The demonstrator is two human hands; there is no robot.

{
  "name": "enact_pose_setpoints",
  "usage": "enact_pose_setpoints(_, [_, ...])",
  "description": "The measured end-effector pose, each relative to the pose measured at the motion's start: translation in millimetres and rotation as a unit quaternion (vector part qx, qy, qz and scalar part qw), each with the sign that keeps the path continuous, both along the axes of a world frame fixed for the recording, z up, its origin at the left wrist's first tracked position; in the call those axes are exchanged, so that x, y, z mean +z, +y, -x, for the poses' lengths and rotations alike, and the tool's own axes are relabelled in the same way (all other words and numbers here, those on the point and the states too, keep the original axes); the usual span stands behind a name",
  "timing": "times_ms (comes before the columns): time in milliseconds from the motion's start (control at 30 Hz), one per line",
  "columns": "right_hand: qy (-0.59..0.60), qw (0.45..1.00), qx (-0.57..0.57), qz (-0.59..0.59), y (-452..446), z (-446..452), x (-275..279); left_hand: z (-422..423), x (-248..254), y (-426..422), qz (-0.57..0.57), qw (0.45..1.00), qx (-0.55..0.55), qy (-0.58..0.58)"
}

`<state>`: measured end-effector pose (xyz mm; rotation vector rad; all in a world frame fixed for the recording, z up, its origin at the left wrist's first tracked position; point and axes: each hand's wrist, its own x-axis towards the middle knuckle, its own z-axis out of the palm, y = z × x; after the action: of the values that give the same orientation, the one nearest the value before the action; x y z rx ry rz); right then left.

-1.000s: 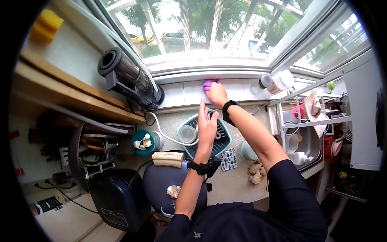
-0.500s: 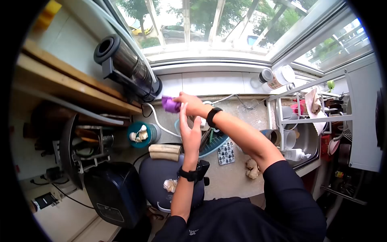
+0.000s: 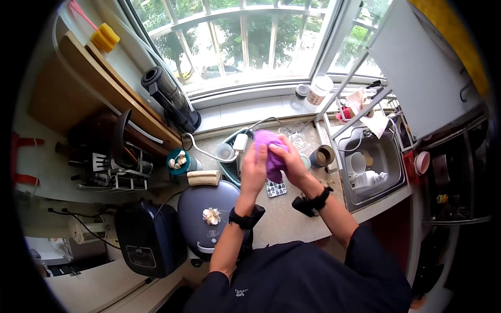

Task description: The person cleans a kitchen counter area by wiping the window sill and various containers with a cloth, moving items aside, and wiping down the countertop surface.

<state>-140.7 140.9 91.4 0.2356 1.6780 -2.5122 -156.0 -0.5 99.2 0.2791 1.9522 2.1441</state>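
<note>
The head view takes in a barred window [image 3: 245,49] across the far side, with a countertop [image 3: 292,221] running below it towards the person. A metal sink [image 3: 361,199] is set into the right end of that counter. At the near left sits a rounded grey appliance [image 3: 201,195], lid down, and a teal basket [image 3: 233,176] stands just beyond it, partly hidden by the left forearm and hand.

The left hand [image 3: 253,169] and the right hand [image 3: 293,164] are raised in front of the person, close together and clamped on one purple cloth [image 3: 274,167] from opposite sides. The cloth lies directly between them, bunched at the top, its long axis running from the window side back towards the body and narrowing to a loose tip at the near end. Neither hand is nearer, since both touch it: the left presses along its left flank, while the right's fingers and thumb lap over the upper right part. The cloth seems to be held above the counter.

Just beyond the near tip, a patterned sheet [image 3: 276,189] shows partly, overlapped by the cloth from this angle. Smallest, a garlic bulb [image 3: 211,216] rests on the appliance's lid.
</note>
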Motion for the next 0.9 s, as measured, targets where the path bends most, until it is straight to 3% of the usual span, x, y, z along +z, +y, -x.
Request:
enact_pose_setpoints(67, [-0.011, 0.99, -0.102, 0.093, 11, -42, 11, -18, -1, 28, 0.168, 0.97, 0.0, 0.174])
enact_pose_setpoints(133, [0.045, 0.981, -0.15, 0.114, 31, -70, -3, -37, 16, 47, 0.18, 0.951, -0.103, 0.231])
enact_pose_setpoints(167, [0.044, 0.981, -0.157, 0.102, 44, -85, -10, -39, 9, 53, 0.234, 0.915, -0.137, 0.299])
enact_pose_setpoints(200, [0.043, 0.981, -0.165, 0.089, 55, -98, -16, -44, 40, 50, 0.361, 0.86, -0.255, 0.257])
enact_pose_setpoints(233, [0.038, 0.981, -0.163, 0.097, 63, -109, -13, -48, 77, 44, 0.415, 0.774, -0.31, 0.365])
enact_pose_setpoints(267, [0.024, 0.981, -0.16, 0.106, 67, -126, -8, -43, 116, 49, 0.503, 0.721, -0.397, 0.263])
enact_pose_setpoints(400, [-0.039, 0.981, -0.175, 0.072, 86, -167, -61, -13, 194, 52, 0.487, 0.742, -0.369, 0.275])
enact_pose_setpoints(500, [-0.066, 0.976, -0.187, 0.085, 82, -169, -59, 55, 178, 82, 0.45, 0.746, -0.336, 0.358])
enact_pose_setpoints(600, [-0.067, 0.977, -0.171, 0.108, 86, -156, -56, 124, 116, 119, 0.461, 0.747, -0.246, 0.411])
enact_pose_setpoints(767, [-0.073, 0.974, -0.175, 0.127, 99, -125, -33, 208, 5, 174, 0.49, 0.781, -0.169, 0.348])
enact_pose_setpoints(900, [-0.102, 0.965, -0.213, 0.112, 117, -100, -32, 230, -39, 213, 0.474, 0.824, -0.174, 0.257])
